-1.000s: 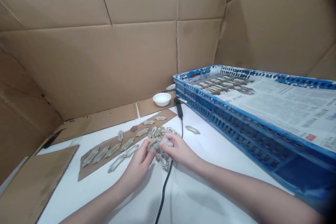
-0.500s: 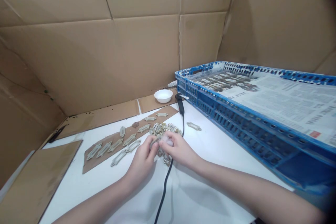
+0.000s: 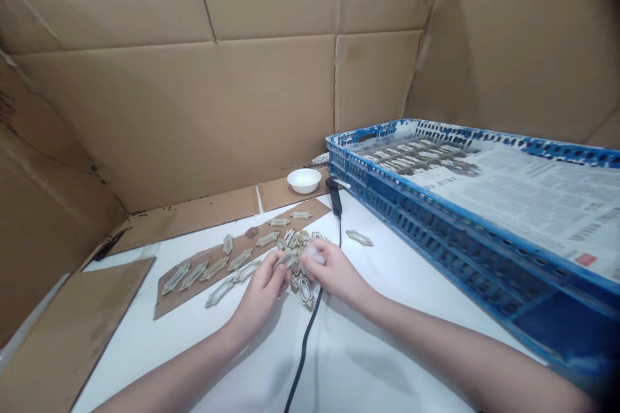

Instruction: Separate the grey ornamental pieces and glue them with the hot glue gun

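My left hand (image 3: pixel 261 293) is closed on a small pale metal frame piece (image 3: pixel 288 261), pinched between thumb and fingers. Close beside it, my right hand (image 3: pixel 341 277) has its fingers closed round a whitish, translucent lump (image 3: pixel 316 254) whose kind I cannot make out. Both hands hover over a heap of ornate openwork metal pieces (image 3: pixel 305 293), which they partly cover. To the left, several similar frame pieces (image 3: pixel 241 260) lie spaced out on a brown cardboard strip (image 3: pixel 167 306). One more piece (image 3: pixel 359 237) lies alone on the white tabletop to the right.
A blue plastic crate (image 3: pixel 416 222) fills the right side, holding newspaper (image 3: pixel 527 197) and rows of small pieces (image 3: pixel 411 155). A white bowl (image 3: pixel 304 181) stands at the back, near a black corded tool (image 3: pixel 334 197). Its cable (image 3: pixel 305 342) runs towards me. Cardboard walls (image 3: pixel 271 90) surround the table.
My right hand and the whitish lump have drawn slightly away from the left hand, exposing more of the held piece and the heap. The view has tilted up a little.
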### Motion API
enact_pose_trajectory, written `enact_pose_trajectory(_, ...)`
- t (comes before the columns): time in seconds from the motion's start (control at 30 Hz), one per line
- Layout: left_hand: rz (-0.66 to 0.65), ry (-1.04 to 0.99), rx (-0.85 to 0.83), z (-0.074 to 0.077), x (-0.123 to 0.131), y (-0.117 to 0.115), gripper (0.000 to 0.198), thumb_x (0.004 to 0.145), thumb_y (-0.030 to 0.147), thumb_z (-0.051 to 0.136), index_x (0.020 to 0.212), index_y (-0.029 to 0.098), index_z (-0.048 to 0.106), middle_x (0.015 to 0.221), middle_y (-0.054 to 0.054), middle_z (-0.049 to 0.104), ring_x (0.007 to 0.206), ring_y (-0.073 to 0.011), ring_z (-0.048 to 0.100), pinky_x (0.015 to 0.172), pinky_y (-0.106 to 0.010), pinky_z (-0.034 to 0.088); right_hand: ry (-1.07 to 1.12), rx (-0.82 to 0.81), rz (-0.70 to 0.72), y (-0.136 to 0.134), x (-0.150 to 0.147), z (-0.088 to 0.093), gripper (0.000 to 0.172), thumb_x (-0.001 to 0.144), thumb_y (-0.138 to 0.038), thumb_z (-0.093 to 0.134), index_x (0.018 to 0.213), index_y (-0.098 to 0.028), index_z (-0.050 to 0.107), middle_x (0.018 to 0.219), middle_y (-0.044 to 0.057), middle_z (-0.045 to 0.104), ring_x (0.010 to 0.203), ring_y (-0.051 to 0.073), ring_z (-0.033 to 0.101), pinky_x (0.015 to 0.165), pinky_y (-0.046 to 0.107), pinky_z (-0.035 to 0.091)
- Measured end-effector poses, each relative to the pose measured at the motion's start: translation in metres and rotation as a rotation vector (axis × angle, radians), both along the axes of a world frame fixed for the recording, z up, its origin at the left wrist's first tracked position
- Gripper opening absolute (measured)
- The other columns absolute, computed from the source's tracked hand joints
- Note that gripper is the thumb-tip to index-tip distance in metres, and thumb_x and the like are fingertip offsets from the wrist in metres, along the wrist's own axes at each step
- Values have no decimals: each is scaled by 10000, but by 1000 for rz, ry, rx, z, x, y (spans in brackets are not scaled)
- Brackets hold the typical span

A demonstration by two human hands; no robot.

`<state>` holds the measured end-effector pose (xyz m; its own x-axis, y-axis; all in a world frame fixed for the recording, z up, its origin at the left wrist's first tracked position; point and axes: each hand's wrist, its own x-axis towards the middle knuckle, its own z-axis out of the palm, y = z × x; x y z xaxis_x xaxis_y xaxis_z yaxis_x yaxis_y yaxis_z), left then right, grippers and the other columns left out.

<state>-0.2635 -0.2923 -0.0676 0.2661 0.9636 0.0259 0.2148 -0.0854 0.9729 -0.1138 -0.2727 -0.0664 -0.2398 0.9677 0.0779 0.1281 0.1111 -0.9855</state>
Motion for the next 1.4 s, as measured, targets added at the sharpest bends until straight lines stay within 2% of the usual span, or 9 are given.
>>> enact_pose_trajectory(0.13, 73, -19, -54, 3, 0, 2, 113, 834, 271, 362, 775, 185, 407, 577, 66, 327, 502, -72, 295, 485, -182, 259, 12, -9, -46, 3, 3, 1, 136, 711, -269, 474, 630, -183, 408, 456, -69, 434, 384, 63, 376, 402, 181, 294)
enact_pose_trajectory(0.27, 90, 31, 24, 5, -2, 10, 227, 828, 390, 348, 744, 183, 390, 572, 66, 323, 488, -72, 303, 465, -180, 260, 14, 14, -84, 9, 7, -1, 153, 715, -292, 488, 639, -180, 418, 461, -65, 445, 380, 63, 368, 392, 183, 285)
enact_pose_trajectory(0.4, 137, 238, 114, 24, -16, 21, 271, 795, 415, 384, 718, 166, 456, 579, 48, 379, 516, -84, 343, 483, -189, 287, 42, 7, -100, 15, 11, -3, 194, 724, -341, 501, 652, -180, 420, 450, -68, 432, 348, 57, 338, 361, 182, 247)
enact_pose_trajectory(0.57, 241, 392, 81, 62, -73, 21, 246, 720, 395, 488, 779, 166, 555, 664, 12, 493, 596, -121, 421, 521, -209, 315, 106, -29, -141, 16, 15, 0, 238, 713, -358, 521, 619, -188, 385, 454, -70, 413, 348, 53, 334, 343, 176, 236)
enact_pose_trajectory(0.63, 299, 596, 53, 68, -105, 19, 284, 708, 418, 472, 828, 174, 557, 763, -10, 556, 679, -154, 481, 575, -231, 348, 119, -17, -149, 14, 15, 2, 235, 712, -347, 526, 616, -188, 382, 458, -69, 413, 351, 52, 336, 343, 174, 236)
enact_pose_trajectory(0.77, 242, 753, -39, 64, -163, 9, 289, 639, 409, 504, 788, 165, 544, 763, -23, 593, 702, -177, 526, 635, -259, 388, 108, 2, -139, 8, 15, 6, 221, 718, -333, 529, 625, -185, 395, 464, -61, 436, 356, 52, 344, 346, 173, 233)
enact_pose_trajectory(0.9, 198, 881, -159, 47, -193, -5, 279, 564, 330, 539, 789, 167, 570, 613, -5, 591, 572, -181, 526, 549, -268, 386, 100, 7, -115, 4, 19, 7, 243, 719, -354, 535, 621, -182, 394, 461, -58, 436, 356, 48, 333, 347, 173, 220)
enact_pose_trajectory(1.2, 296, 1165, -135, 23, -195, -13, 238, 534, 239, 518, 764, 191, 562, 778, -55, 635, 715, -206, 575, 594, -244, 407, -4, 61, -194, 14, 44, 9, 224, 698, -339, 545, 607, -171, 427, 455, -49, 420, 357, 46, 307, 358, 188, 206)
enact_pose_trajectory(1.4, 425, 1321, 44, 38, -154, -21, 246, 618, 201, 495, 853, 129, 512, 836, -166, 600, 866, -310, 535, 702, -347, 384, 52, 34, -200, 17, 54, -2, 222, 691, -336, 529, 592, -180, 406, 459, -48, 415, 351, 50, 306, 352, 194, 202)
